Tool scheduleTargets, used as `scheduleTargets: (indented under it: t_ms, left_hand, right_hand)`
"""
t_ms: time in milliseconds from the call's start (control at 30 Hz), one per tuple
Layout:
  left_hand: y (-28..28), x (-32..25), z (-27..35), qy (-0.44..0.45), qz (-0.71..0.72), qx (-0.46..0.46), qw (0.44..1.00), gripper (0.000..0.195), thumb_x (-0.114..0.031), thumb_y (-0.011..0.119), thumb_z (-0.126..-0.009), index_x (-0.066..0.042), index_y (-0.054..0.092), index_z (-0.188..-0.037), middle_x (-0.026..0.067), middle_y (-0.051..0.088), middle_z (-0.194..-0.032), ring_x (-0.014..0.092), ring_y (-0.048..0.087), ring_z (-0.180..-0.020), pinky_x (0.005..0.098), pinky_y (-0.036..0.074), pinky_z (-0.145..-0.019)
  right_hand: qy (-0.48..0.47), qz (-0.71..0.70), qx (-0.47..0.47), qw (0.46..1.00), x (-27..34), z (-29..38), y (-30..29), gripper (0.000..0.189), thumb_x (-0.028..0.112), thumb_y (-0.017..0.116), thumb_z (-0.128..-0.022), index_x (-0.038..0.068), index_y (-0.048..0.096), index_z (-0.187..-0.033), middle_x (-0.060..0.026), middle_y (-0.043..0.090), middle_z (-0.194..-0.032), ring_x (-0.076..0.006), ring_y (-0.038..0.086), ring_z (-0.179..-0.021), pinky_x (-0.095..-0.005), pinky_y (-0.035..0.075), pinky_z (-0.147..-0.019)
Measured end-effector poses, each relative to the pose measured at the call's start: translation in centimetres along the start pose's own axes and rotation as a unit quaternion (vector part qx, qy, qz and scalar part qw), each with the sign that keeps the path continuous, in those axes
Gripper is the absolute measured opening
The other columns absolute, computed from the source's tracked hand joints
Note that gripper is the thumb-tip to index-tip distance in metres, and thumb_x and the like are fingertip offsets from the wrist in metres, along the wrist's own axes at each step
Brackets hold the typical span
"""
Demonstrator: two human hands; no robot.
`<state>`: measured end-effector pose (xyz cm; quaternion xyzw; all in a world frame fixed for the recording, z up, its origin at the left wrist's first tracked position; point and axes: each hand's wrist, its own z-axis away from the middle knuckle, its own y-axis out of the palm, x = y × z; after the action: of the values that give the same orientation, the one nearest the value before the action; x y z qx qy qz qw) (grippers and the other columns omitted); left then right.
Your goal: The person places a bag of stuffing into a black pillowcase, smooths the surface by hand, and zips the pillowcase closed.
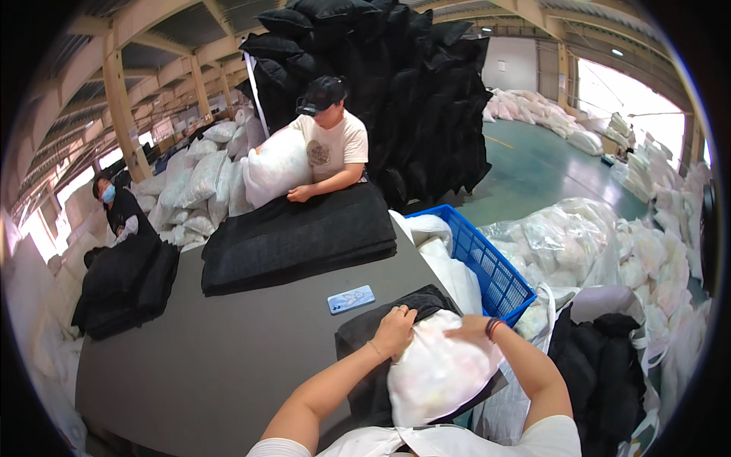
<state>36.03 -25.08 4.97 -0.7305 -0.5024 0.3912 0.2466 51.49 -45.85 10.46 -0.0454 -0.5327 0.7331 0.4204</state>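
A plump white pillow insert (440, 377) lies in front of me, over black fabric covers (365, 337) at the table's near right corner. My left hand (395, 332) has its fingers closed at the opening of the top black cover (422, 300), beside the insert's far end. My right hand (471, 332) touches the insert's upper right side; it is slightly blurred and its fingertips are partly lost against the white cloth. The far end of the insert sits against the black cover, and how much is inside is hidden.
A phone (351, 300) lies on the grey table (228, 348). Folded black fabric stacks (297, 240) (125, 291) sit farther off. Two people (337, 143) (123, 208) are across the table, one holding a white pillow (280, 165). A blue crate (491, 263) and a bag of black items (597, 365) stand right.
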Motion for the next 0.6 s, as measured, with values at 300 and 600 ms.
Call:
scheduleTargets:
  t_ms: [300, 600]
  left_hand:
    - [-5.0, 7.5, 1.3, -0.002, 0.05, 0.17, 0.984, 0.02, -0.009, 0.065, -0.079, -0.001, 0.065, -0.097, 0.0205, 0.065, -0.093, 0.04, 0.064, -0.095, 0.0465, 0.051, -0.084]
    - [-4.7, -1.2, 3.2, 0.057, -0.047, 0.136, 0.988, 0.011, -0.012, 0.066, -0.075, -0.005, 0.058, -0.077, 0.017, 0.062, -0.076, 0.037, 0.065, -0.076, 0.0475, 0.052, -0.068]
  right_hand:
    - [-0.095, 0.048, -0.13, 0.986, 12.7, -3.4, 12.5, 0.047, 0.041, 0.047, -0.098, 0.003, 0.074, -0.103, -0.0242, 0.072, -0.104, -0.0379, 0.07, -0.099, -0.0477, 0.054, -0.089]
    - [-0.125, 0.092, -0.248, 0.956, 7.1, -5.2, 16.8, 0.036, 0.04, 0.051, -0.097, 0.011, 0.073, -0.1, -0.0162, 0.074, -0.097, -0.0351, 0.072, -0.091, -0.0455, 0.057, -0.077]
